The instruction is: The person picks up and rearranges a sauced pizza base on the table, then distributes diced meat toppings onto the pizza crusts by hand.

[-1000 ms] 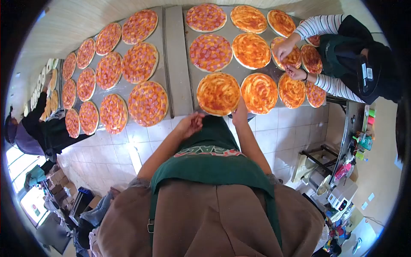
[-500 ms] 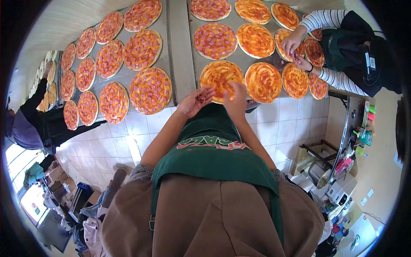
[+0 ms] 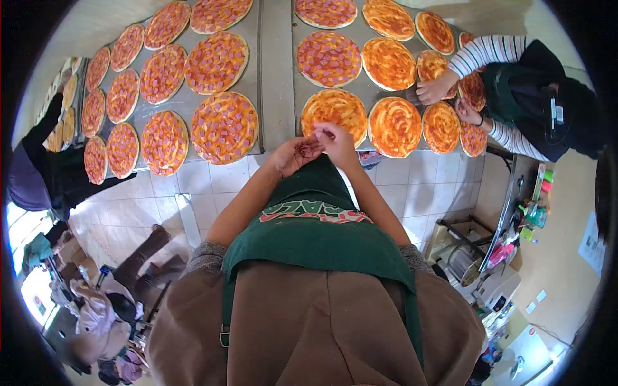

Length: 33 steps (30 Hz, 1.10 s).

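My left hand (image 3: 296, 156) is cupped palm up at the table's near edge, with small reddish bits of topping in it, too small to name surely. Fingers pinched, my right hand (image 3: 338, 144) meets the left fingertips; whatever it holds is hidden. Just beyond both hands lies a pizza (image 3: 333, 110) with red sauce and streaks of yellow cheese. To its right sits another sauced pizza (image 3: 394, 127). A pizza with diced ham (image 3: 224, 127) lies left of my hands, and one more ham-topped pizza (image 3: 329, 59) is farther back.
Rows of pizzas cover the metal table (image 3: 278, 83). At the right, a co-worker in striped sleeves (image 3: 492, 51) has both hands at the sauced pizzas. Another person in dark clothes (image 3: 38, 161) reaches over pizzas at far left. Equipment (image 3: 473, 267) stands on the right.
My right hand has come back from over the near pizza to my left hand, fingers now pinched. The co-worker's hands have moved apart. The view has shifted slightly.
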Each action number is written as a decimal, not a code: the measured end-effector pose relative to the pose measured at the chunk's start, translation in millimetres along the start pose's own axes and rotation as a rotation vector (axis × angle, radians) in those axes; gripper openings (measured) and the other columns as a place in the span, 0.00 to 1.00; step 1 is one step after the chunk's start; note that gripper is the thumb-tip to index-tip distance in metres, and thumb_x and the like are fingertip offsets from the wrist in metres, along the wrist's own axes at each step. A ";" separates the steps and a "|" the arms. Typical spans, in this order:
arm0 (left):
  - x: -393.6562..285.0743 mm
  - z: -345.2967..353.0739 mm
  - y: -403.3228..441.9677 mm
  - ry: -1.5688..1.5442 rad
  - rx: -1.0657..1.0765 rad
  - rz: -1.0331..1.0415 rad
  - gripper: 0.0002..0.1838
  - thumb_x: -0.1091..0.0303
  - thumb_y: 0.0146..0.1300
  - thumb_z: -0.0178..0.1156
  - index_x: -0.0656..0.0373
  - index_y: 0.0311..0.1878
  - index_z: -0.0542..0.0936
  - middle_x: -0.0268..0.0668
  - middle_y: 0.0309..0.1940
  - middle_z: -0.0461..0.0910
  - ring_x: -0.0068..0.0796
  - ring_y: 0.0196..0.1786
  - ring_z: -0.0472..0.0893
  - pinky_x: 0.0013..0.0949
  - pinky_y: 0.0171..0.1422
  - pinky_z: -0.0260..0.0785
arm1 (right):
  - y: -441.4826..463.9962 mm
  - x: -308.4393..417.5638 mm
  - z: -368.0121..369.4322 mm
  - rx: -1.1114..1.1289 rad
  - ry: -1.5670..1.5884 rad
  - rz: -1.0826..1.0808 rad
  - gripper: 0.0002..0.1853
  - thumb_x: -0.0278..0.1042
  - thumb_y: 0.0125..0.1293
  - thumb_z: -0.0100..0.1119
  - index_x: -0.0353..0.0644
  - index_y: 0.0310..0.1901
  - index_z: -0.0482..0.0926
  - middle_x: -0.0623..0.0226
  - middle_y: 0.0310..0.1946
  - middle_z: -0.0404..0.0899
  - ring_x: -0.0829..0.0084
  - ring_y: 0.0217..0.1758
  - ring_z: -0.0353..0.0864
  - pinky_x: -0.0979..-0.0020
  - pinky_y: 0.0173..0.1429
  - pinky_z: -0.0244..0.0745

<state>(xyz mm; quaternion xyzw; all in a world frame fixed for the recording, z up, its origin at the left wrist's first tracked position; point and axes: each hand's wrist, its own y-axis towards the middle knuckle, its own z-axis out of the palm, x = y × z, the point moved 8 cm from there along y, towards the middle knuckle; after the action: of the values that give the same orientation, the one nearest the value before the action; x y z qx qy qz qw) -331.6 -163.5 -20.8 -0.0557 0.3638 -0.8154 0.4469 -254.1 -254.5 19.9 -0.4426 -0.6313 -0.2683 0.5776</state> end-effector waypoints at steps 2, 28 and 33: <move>-1.8 -14.0 4.2 -0.012 0.018 0.021 0.19 0.66 0.71 0.42 0.71 0.55 0.72 0.43 0.46 0.79 0.31 0.48 0.79 0.30 0.57 0.73 | 14.4 -26.8 0.1 0.086 0.286 0.227 0.14 0.34 0.66 0.57 0.35 0.48 0.79 0.64 0.37 0.83 0.82 0.31 0.78 0.79 0.32 0.72; -16.5 -63.2 -46.4 -0.129 -0.034 0.171 0.19 0.65 0.71 0.43 0.69 0.55 0.73 0.41 0.47 0.78 0.29 0.49 0.79 0.29 0.58 0.72 | 82.3 -62.1 22.9 0.232 0.116 0.393 0.08 0.26 0.57 0.63 0.33 0.39 0.82 0.64 0.30 0.84 0.78 0.29 0.81 0.77 0.36 0.75; -13.6 -60.8 -50.7 -0.125 -0.051 0.162 0.19 0.65 0.71 0.43 0.69 0.55 0.73 0.40 0.47 0.78 0.29 0.49 0.79 0.29 0.58 0.72 | 94.1 -51.4 23.9 0.135 -0.424 0.120 0.04 0.30 0.52 0.66 0.39 0.27 0.84 0.64 0.24 0.83 0.73 0.28 0.82 0.72 0.35 0.75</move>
<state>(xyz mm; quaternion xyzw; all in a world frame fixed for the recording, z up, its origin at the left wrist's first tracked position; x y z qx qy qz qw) -383.7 -103.0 -29.3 -0.0881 0.3594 -0.7620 0.5315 -187.2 -203.3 -50.5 -0.4862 -0.7276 -0.0915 0.4753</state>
